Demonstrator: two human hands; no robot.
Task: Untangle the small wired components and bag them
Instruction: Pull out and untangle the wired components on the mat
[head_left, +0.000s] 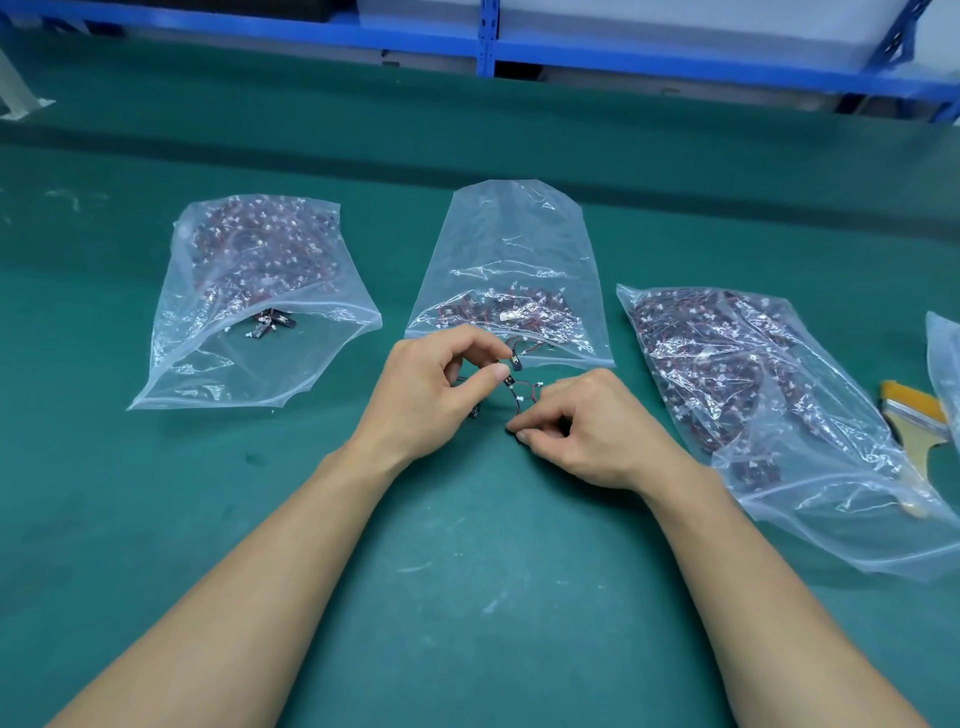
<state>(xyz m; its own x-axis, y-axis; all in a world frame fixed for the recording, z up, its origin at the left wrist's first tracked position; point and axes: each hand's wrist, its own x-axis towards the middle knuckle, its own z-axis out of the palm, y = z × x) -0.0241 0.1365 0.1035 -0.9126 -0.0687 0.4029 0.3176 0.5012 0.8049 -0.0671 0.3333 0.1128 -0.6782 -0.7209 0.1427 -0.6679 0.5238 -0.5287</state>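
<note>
Red-wired small black components (511, 384) span my hands: left hand (431, 387) pinches one aloft, right hand (587, 431) pinches another against the green worktop (467, 571), to part wires beside the middle clear plastic bag (509, 249).

Bare left hand (426, 384), bare right hand (587, 431), short plain nails (501, 370), bare forearms (270, 561)

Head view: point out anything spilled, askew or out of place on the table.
A few wired components trail out of the middle bag's mouth onto the mat. A paintbrush lies partly under the right bag, unrelated to the bagging.
</note>
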